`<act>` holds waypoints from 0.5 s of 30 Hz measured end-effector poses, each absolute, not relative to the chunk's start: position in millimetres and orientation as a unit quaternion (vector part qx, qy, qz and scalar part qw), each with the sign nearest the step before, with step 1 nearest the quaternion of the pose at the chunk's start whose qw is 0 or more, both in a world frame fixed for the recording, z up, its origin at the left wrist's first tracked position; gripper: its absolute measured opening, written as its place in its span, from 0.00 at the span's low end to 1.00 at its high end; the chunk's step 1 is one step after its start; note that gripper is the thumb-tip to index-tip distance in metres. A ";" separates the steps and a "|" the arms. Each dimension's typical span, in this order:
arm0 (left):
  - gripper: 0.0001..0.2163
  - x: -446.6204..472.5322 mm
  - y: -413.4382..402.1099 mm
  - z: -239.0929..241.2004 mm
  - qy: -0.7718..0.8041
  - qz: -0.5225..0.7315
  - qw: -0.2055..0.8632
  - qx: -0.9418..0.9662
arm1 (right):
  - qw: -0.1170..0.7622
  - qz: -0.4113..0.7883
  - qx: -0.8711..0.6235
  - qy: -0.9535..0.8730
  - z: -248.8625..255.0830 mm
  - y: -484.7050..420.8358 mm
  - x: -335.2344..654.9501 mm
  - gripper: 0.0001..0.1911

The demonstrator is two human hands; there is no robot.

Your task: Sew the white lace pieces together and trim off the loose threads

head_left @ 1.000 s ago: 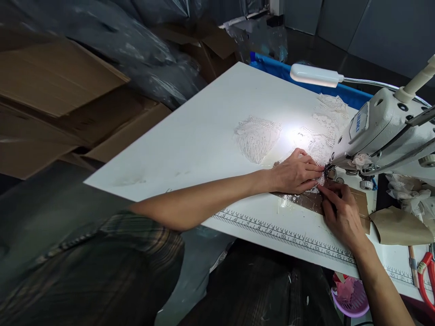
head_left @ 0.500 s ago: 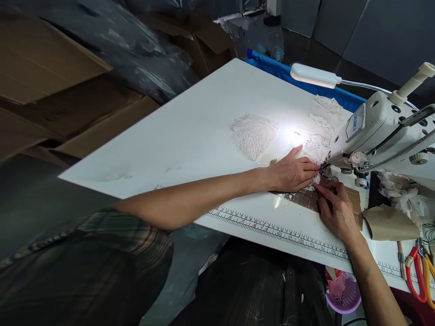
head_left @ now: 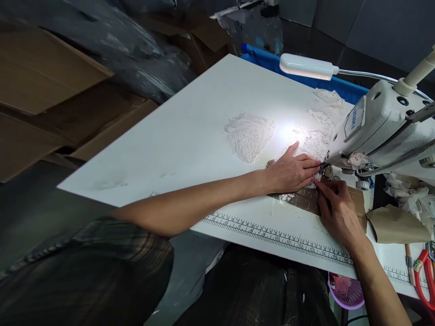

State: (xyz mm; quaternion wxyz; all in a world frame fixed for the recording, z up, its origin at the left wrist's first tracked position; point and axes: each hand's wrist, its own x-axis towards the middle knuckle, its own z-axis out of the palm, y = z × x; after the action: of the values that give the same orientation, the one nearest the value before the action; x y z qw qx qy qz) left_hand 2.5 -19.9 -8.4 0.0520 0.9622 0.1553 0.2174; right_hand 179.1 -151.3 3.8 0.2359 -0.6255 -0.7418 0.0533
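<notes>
My left hand (head_left: 291,172) lies flat on a piece of white lace (head_left: 311,142), fingers together and pointing at the needle of the white sewing machine (head_left: 377,131). My right hand (head_left: 336,210) sits just in front of the needle on a brown cardboard patch (head_left: 306,199), its fingers pinched on the lace edge at the presser foot. A second white lace piece (head_left: 249,135) lies on the white table (head_left: 190,131) left of my left hand. More lace (head_left: 326,106) is piled behind the machine head.
A white lamp (head_left: 307,66) on a flexible neck lights the sewing area. A printed ruler (head_left: 282,237) runs along the table's front edge. Red-handled scissors (head_left: 424,276) and brown paper (head_left: 396,224) lie at the right. A purple basket (head_left: 346,294) hangs below. Cardboard boxes (head_left: 50,86) stand left.
Both hands stay at the needle with hardly any shift; the view has swung slightly between the frames.
</notes>
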 end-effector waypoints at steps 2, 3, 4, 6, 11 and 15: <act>0.14 3.3 -19.9 -8.4 0.165 0.220 0.042 0.961 | 0.230 0.045 -0.621 -0.748 4.5 -149.3 179.3 0.20; 0.14 3.8 -20.1 -8.5 0.169 0.220 0.034 0.960 | 0.227 0.037 -0.618 -0.752 4.3 -148.0 179.4 0.20; 0.14 4.4 -20.5 -8.9 0.173 0.220 0.025 0.960 | 0.224 0.028 -0.616 -0.755 3.8 -146.8 179.3 0.21; 0.15 6.4 -22.0 -10.5 0.183 0.220 0.010 0.958 | 0.213 0.012 -0.617 -0.757 1.9 -144.7 178.7 0.21; 0.14 11.2 -27.0 -14.0 0.216 0.232 -0.019 0.948 | 0.214 0.018 -0.625 -0.751 1.5 -144.7 180.7 0.22; 0.14 7.4 -20.7 -5.4 0.223 0.276 -0.032 0.935 | 0.251 0.048 -0.641 -0.724 13.4 -144.1 200.6 0.22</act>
State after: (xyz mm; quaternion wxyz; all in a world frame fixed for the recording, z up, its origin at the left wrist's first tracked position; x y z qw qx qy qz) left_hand 7.4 -20.7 -5.4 -0.0322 0.9346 0.2228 0.2755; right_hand 200.6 -144.1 13.4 0.2507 -0.6407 -0.7241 0.0478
